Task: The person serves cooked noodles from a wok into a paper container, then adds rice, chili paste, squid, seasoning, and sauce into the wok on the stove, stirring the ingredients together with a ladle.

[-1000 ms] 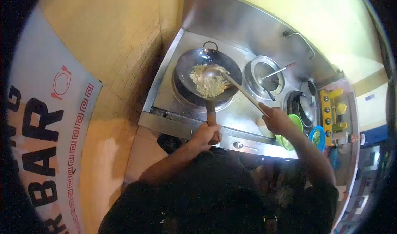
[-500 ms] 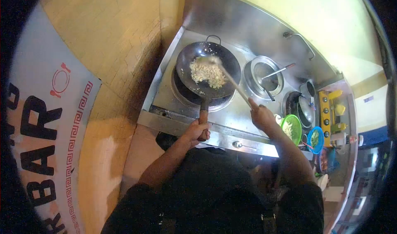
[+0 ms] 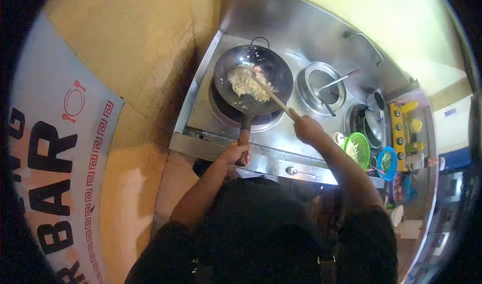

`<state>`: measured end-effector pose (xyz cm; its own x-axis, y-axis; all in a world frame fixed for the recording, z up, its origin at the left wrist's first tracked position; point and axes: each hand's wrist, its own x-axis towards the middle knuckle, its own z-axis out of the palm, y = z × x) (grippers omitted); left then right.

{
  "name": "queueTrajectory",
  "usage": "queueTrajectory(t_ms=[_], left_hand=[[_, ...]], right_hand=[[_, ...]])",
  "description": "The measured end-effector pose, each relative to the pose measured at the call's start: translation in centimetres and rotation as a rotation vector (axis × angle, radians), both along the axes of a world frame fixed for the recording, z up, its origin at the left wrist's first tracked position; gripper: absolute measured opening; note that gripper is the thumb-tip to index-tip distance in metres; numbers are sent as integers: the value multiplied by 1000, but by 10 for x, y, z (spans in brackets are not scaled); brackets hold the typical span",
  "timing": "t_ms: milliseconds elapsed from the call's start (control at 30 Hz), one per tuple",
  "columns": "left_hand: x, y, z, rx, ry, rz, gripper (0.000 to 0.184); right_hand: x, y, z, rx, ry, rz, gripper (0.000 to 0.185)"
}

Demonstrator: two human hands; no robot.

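Note:
My left hand [image 3: 237, 153] is wrapped round the wooden handle of a dark wok [image 3: 279, 75], which sits over a burner on the steel stove. In my right hand [image 3: 307, 129] is the long handle of a ladle or wok spatula [image 3: 273, 96]; its head is blurred among the food, so its exact shape is hard to make out. Chopped, pale brown food [image 3: 255, 89], perhaps fried rice, lies in the middle of the wok, with a few bits stuck to the far wall.
Right of the wok stands a metal pot [image 3: 303, 89] with a ladle [image 3: 341, 80] resting in it. A green basket [image 3: 362, 153] of pale shreds and a blue basket [image 3: 393, 162] of greens are near my right forearm. A steel backsplash [image 3: 301, 20] rises behind; a printed banner [image 3: 75, 133] hangs left.
My right hand has moved a little left and up, pushing the tool's head leftward through the food. The food has shifted, and a reddish piece now shows. My left hand keeps its hold.

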<state>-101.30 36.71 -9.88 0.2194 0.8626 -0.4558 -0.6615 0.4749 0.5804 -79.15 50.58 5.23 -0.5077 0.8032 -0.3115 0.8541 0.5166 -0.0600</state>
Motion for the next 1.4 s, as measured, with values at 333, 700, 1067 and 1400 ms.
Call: queueTrajectory(t_ms=[333, 700, 1067, 1400], left_hand=[[35, -3, 78, -85, -79, 39, 14], [9, -6, 37, -52, -96, 3, 20], [0, -7, 12, -64, -76, 24, 27], [0, -4, 0, -56, -43, 32, 22]], right_hand=[[51, -4, 148, 252, -558, 157, 54], [60, 13, 41, 58, 132, -98, 49], [17, -44, -54, 139, 480, -34, 42], [10, -30, -1, -339, 356, -407, 34]])
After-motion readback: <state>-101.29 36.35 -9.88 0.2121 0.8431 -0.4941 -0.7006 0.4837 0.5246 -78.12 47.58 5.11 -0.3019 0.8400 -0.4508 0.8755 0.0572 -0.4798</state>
